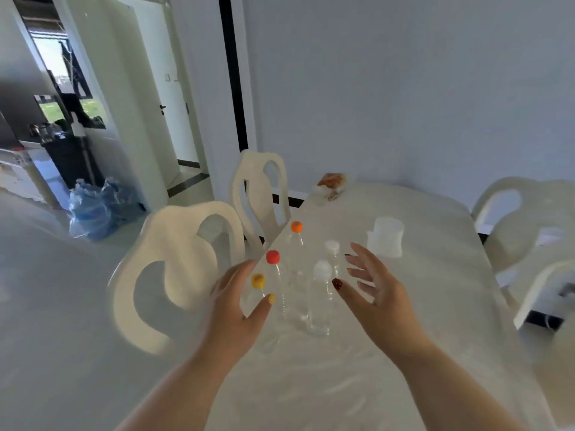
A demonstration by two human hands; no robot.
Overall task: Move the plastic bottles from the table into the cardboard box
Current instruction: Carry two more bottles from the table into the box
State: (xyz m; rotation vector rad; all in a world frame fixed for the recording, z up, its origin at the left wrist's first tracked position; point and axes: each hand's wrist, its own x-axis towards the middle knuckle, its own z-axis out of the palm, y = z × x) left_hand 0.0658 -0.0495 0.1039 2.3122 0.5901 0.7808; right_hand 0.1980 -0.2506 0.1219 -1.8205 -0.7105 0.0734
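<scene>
Both my hands are open and empty. My left hand (239, 303) is spread beside the near-left edge of the bottle cluster, and my right hand (378, 293) is spread on the cluster's right side, fingers splayed. Neither touches a bottle as far as I can tell.

Five clear plastic bottles stand upright, close together on the white table (435, 306): the yellow-capped bottle (258, 283) nearest my left hand, the red-capped bottle (275, 275) just behind it, the orange-capped bottle (296, 241) farthest back, and two white-capped bottles (322, 293) towards my right. A translucent container (385, 237) stands beyond them, apart.

The cardboard box is not in view; I cannot say where it sits.

Assessment: the bottles look empty and light, so they would tip readily. I should close each hand around one body below the shoulder, taking the outer bottles first so as not to knock their neighbours, then lift straight up before turning towards the box.
</scene>
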